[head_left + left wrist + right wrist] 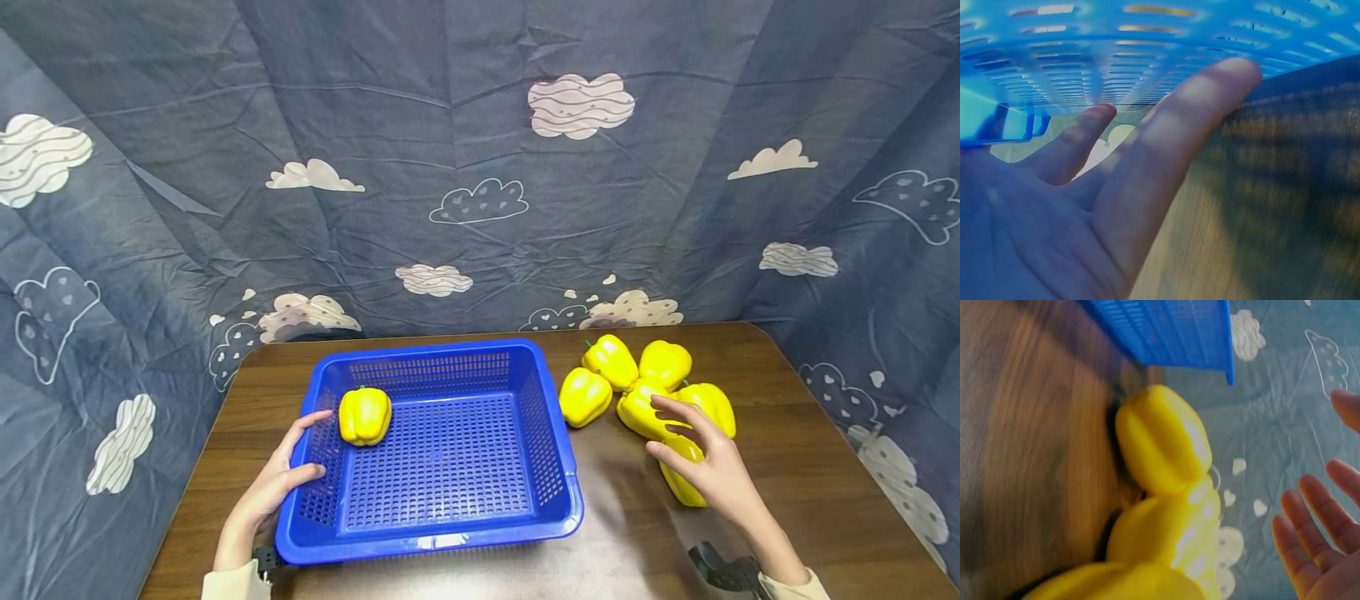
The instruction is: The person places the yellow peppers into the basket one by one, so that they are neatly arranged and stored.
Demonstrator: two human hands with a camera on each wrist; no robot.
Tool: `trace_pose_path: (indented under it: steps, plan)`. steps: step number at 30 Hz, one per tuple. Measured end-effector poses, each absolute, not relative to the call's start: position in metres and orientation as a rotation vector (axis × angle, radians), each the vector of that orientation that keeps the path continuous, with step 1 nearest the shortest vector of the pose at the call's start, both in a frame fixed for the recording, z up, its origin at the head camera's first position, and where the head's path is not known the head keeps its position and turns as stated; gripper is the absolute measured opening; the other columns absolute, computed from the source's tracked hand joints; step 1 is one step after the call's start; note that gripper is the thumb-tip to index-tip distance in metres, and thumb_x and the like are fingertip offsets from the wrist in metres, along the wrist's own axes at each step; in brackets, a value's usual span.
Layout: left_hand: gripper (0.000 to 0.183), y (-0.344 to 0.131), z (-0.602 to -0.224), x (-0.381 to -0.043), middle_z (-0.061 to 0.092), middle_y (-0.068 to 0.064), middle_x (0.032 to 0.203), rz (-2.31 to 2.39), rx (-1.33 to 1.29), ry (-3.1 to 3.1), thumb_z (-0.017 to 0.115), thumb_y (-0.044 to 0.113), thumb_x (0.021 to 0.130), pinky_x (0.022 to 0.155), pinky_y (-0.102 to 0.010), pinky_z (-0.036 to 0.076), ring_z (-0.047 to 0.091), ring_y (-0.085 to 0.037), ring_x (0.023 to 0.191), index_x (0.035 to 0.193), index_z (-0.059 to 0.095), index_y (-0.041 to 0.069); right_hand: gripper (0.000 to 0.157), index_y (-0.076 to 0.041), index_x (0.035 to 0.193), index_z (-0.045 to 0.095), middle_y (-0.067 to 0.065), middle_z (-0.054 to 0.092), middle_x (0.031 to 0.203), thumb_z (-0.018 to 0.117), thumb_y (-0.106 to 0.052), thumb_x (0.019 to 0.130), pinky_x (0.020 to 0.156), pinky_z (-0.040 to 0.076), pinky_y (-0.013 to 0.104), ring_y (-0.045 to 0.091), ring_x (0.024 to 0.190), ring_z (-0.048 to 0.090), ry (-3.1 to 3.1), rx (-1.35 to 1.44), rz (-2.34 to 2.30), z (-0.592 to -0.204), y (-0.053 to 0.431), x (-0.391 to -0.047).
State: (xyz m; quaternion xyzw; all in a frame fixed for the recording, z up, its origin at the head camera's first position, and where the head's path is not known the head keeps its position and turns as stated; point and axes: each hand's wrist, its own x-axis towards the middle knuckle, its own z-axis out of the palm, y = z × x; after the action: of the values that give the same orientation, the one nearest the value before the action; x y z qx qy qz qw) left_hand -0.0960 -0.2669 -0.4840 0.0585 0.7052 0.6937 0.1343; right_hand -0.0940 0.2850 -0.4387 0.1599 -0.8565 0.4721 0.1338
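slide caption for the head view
Yellow pepper in a blue basket, left hand at its side, right hand near six more peppers on a table.

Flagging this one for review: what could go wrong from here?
The clustered yellow peppers sit close together, so picking one may roll a neighbour.

Their smooth, glossy skins could slip from the right grip, which is open beside them.

The lone pepper has room to roll in the basket if the left grip jogs its side.
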Motion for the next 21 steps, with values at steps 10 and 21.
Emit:
trace_pose_path:
  steps: [10, 21]
  plan:
    - [0.071, -0.266, -0.484, -0.096, 0.024, -0.031, 0.14, 2.015, 0.165, 2.042, 0.048, -0.008, 0.083, 0.076, -0.049, 0.052, 0.047, -0.038, 0.11, 0.145, 0.022, 0.013, 0.062, 0.002, 0.131, 0.051, -0.005, 0.055, 0.126, 0.074, 0.011, 0.074, 0.091, 0.035, 0.013, 0.004, 0.11, 0.049, -2.474, 0.435, 1.361, -0.445, 0.307, -0.084]
    - [0.071, -0.265, -0.484, -0.096, 0.025, -0.031, 0.14, 2.001, 0.158, 2.065, 0.049, -0.008, 0.082, 0.077, -0.049, 0.051, 0.046, -0.04, 0.11, 0.145, 0.022, 0.012, 0.07, -0.006, 0.137, 0.048, -0.011, 0.052, 0.131, 0.074, 0.009, 0.074, 0.092, 0.027, 0.011, -0.002, 0.119, 0.04, -2.539, 0.363, 1.326, -0.455, 0.333, -0.072]
